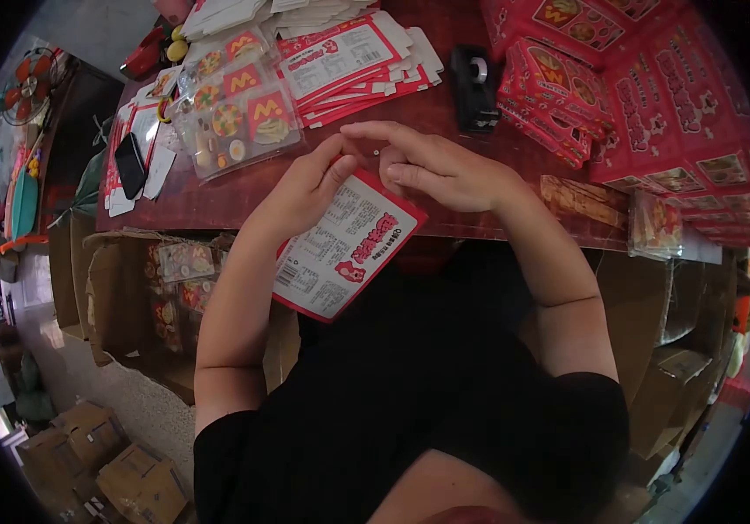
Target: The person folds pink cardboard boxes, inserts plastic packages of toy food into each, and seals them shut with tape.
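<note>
A flat red-and-white printed box [344, 249] is tilted over the table's front edge, its white text panel facing up. My left hand [312, 188] is closed on the box's upper left side, with the thumb bent near its top corner. Past that corner, my right hand [445, 172] is curved with the index finger stretched towards my left fingertips. Its thumb is apart from that index finger, and nothing shows in its grasp. The box's top end is partly hidden by my hands. Clear packs of toy food [239, 109] lie beyond my left hand.
Flattened boxes [349, 61] are piled at the back of the dark red table. A black tape dispenser [474, 92] stands beyond my right hand, with stacked red boxes [558, 92] beside it. A phone [131, 166] lies left. An open carton [130, 306] holds more packs below.
</note>
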`<control>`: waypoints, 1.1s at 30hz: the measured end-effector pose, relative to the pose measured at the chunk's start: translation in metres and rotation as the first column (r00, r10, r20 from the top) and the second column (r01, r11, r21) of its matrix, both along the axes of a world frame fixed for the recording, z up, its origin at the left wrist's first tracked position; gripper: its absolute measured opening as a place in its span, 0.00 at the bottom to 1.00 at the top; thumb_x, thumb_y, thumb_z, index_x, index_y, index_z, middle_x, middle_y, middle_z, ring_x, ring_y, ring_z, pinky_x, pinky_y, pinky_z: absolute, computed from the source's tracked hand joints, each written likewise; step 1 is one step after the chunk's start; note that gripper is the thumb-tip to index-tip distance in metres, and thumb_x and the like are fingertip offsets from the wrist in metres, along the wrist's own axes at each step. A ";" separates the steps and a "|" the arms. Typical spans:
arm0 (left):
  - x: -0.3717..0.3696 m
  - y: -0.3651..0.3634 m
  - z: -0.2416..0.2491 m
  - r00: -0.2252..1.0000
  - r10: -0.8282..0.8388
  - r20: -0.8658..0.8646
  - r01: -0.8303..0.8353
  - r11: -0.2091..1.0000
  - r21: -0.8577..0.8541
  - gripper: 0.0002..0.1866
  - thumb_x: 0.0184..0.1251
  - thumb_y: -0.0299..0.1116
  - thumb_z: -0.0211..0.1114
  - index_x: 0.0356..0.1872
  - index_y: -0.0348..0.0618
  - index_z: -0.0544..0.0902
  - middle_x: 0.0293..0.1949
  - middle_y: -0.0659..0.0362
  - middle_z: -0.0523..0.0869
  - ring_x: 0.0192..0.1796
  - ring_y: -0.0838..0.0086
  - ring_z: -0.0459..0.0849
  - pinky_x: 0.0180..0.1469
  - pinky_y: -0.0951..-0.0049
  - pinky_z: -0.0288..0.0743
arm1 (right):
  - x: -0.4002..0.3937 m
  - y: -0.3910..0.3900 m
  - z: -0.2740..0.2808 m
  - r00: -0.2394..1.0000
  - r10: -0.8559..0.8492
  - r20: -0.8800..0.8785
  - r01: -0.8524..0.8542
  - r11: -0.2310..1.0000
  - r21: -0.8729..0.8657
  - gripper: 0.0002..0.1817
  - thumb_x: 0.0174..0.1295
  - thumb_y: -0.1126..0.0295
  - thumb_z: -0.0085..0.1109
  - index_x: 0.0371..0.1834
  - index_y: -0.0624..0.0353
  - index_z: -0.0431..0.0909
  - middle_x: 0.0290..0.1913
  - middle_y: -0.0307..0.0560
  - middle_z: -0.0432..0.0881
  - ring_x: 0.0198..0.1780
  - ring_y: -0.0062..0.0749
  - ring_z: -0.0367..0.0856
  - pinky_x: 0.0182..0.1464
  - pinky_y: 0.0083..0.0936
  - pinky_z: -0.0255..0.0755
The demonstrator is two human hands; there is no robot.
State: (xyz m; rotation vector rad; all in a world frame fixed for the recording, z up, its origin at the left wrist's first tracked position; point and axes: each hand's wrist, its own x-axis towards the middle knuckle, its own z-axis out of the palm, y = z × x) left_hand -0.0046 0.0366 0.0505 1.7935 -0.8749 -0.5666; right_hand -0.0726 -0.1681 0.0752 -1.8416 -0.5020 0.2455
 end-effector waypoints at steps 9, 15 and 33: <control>0.003 0.006 -0.002 0.996 0.053 -0.078 -0.057 0.997 -0.056 0.13 0.74 0.39 0.47 0.42 0.39 0.73 0.35 0.60 0.77 0.40 0.80 0.73 0.45 0.79 0.68 | 0.009 0.012 -0.037 0.962 -0.234 -0.143 0.261 0.942 0.210 0.29 0.57 0.72 0.60 0.63 0.57 0.61 0.25 0.36 0.72 0.27 0.19 0.72 0.31 0.21 0.67; -0.001 0.002 0.009 0.992 0.064 -0.107 -0.073 0.993 -0.089 0.14 0.75 0.40 0.47 0.41 0.39 0.73 0.35 0.61 0.77 0.40 0.81 0.73 0.44 0.79 0.68 | 0.008 0.006 -0.037 0.941 -0.118 -0.317 0.241 0.892 0.382 0.20 0.65 0.69 0.53 0.60 0.56 0.65 0.33 0.34 0.73 0.35 0.14 0.72 0.37 0.15 0.68; -0.005 0.011 -0.001 0.904 0.420 0.079 -0.398 0.895 -0.201 0.11 0.73 0.39 0.51 0.41 0.40 0.73 0.35 0.61 0.78 0.38 0.80 0.74 0.43 0.79 0.69 | -0.003 -0.027 -0.064 0.802 -0.517 -0.297 0.596 0.717 0.362 0.22 0.70 0.52 0.42 0.55 0.55 0.73 0.47 0.37 0.77 0.49 0.23 0.71 0.51 0.25 0.65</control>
